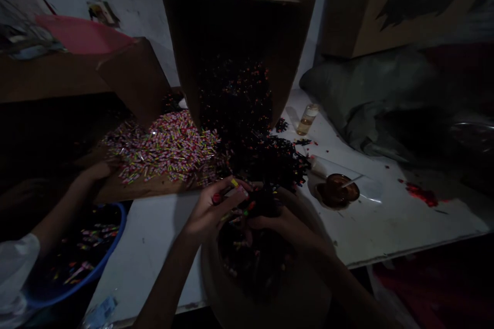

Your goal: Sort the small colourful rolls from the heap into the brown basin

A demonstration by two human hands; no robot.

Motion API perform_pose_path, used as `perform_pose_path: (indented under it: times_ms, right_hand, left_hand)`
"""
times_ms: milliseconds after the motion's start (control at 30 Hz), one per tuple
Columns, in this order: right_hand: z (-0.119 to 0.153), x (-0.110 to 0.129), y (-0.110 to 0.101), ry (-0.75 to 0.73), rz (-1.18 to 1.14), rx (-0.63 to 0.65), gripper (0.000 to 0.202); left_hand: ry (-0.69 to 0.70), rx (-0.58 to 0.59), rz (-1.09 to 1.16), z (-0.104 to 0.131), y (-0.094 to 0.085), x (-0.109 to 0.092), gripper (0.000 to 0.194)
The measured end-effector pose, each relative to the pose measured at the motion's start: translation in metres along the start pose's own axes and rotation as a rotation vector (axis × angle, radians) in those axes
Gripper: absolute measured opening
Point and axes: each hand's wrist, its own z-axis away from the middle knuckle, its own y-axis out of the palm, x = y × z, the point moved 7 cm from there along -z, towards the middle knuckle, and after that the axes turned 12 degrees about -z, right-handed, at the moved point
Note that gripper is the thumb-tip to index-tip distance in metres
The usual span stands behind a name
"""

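Note:
Both hands are over a round pale tub [210, 277] that holds dark and colourful small pieces [241, 241]. My left hand [212, 208] is closed round a few small tubes with pink, yellow and red parts. Close beside it on the right, my right hand [280, 223] has its fingers bent at a bunch of dark pieces; its fingertips are partly lost in shadow. Behind the hands lies a heap of black pieces [274, 159], spilling from a tall open cardboard box [297, 36]. A pile of pink and yellow tubes [173, 144] spreads to the left.
A bowl of brown liquid [341, 190] with a stick, a small bottle [307, 119] and a red smear [420, 194] are on the white table [370, 231] at right. At left, another person's arm [69, 195] is above a blue basin [111, 257]. Dark cloth [370, 92] lies back right.

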Motion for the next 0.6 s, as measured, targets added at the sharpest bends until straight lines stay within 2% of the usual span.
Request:
perform_pose_path:
  times_ms: [200, 367, 600]
  right_hand:
    - [0.003, -0.009, -0.004, 0.086, -0.054, 0.041, 0.007]
    - [0.006, -0.018, 0.001, 0.171, -0.122, 0.122, 0.007]
    - [0.011, -0.019, 0.016, 0.23, -0.191, 0.27, 0.012]
  left_hand:
    - [-0.066, 0.127, 0.082, -0.002, 0.005, 0.01, 0.03]
    - [-0.105, 0.085, 0.102, 0.004, 0.005, 0.019, 0.027]
    - [-0.068, 0.001, 0.15, 0.009, 0.011, 0.016, 0.028]
